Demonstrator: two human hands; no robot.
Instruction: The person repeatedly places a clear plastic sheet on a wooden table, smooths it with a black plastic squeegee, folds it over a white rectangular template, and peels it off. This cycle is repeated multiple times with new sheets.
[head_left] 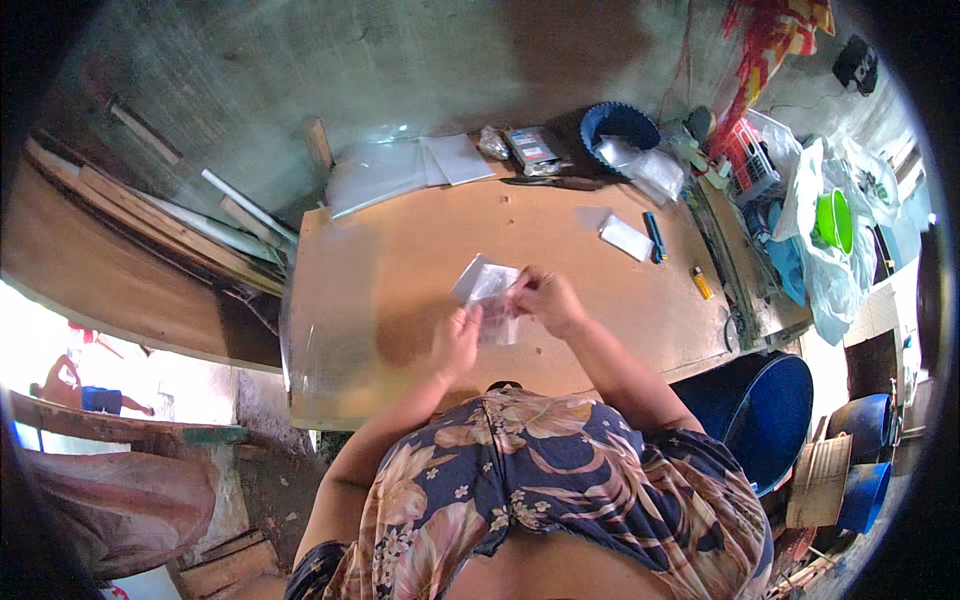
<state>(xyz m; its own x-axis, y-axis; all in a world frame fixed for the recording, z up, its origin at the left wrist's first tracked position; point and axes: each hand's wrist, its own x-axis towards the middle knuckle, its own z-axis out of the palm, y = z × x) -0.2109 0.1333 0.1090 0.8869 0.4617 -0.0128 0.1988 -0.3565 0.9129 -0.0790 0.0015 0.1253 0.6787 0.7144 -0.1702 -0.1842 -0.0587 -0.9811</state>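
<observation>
Left hand: (458,342) thumb and fingers pinching the left edge of a clear plastic bag (492,312), pretty much mid-frame.
Right hand: (545,300) fingers bunched up, pinching the same bag near its upper right side. It's a bit blurry, so can't tell exactly which fingertips do the gripping.
Bag: held just above the table, between the two hands, see-through and kinda crinkly.
Under the bag: a whitish sheet (466,277), its corner poking out at the upper left of the bag.
Table: tan wooden top (345,350), fills the middle of the frame.
Right part of the table: a white packet (627,240), a dark blue cutter (654,238) just beside it, and a little yellow lighter (703,284) lower down.
Back edge: stack of clear plastic sheets (375,178) upper left of center, a dark blue basket (622,120) upper right, with clear bags (657,176) bunched up beside it.
Far right: bright green container (834,221) among white plastic bags (828,300).
Lower right: big blue barrel (780,410).
</observation>
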